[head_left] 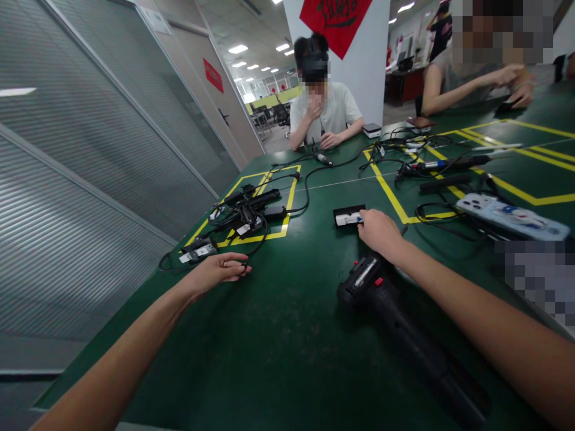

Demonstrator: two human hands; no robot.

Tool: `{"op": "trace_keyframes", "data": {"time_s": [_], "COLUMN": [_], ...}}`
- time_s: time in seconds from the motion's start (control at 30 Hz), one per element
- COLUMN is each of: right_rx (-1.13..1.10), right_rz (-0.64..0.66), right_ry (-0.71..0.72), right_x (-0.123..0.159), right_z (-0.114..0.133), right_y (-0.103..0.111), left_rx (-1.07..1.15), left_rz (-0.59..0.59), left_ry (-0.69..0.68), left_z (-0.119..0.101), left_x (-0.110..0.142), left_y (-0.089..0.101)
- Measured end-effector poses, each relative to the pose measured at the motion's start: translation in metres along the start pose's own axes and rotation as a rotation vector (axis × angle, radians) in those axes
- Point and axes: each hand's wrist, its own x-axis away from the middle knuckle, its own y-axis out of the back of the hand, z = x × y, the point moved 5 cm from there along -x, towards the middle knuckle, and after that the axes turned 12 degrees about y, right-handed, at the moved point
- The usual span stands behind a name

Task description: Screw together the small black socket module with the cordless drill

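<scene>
My left hand (218,270) rests on the green table (278,335) with its fingers closed on a thin black cable (254,242) that loops toward a heap of black adapters (245,212). My right hand (380,232) reaches forward, its fingertips on a small black tray holding a white part (348,216). A large black power tool (395,317) with a red button lies under my right forearm, pointing away from me.
Yellow tape marks squares on the table. More cables and black tools (444,164) lie at the right, with a phone in a pale case (512,216). One person (323,111) sits opposite; another (476,78) sits at the far right. A ribbed grey wall runs along the left.
</scene>
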Motion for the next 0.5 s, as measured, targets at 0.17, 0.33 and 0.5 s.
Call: {"op": "trace_keyframes", "data": {"time_s": [0.17,0.33,0.5], "right_rx": [0.042,0.071,0.08], "right_rz": [0.008,-0.012,-0.058], "right_ry": [-0.005,0.012,0.024], "right_x": [0.003,0.004,0.003], "right_z": [0.005,0.012,0.013], "right_y": [0.004,0.01,0.013], "left_rx": [-0.322,-0.455,-0.46], "left_rz": [-0.073,-0.092,-0.132], "left_ry": [-0.069,-0.202,-0.235], "left_z": [-0.014,-0.021,-0.023], "left_x": [-0.001,-0.004,-0.006], "left_y": [0.007,0.005,0.009]}}
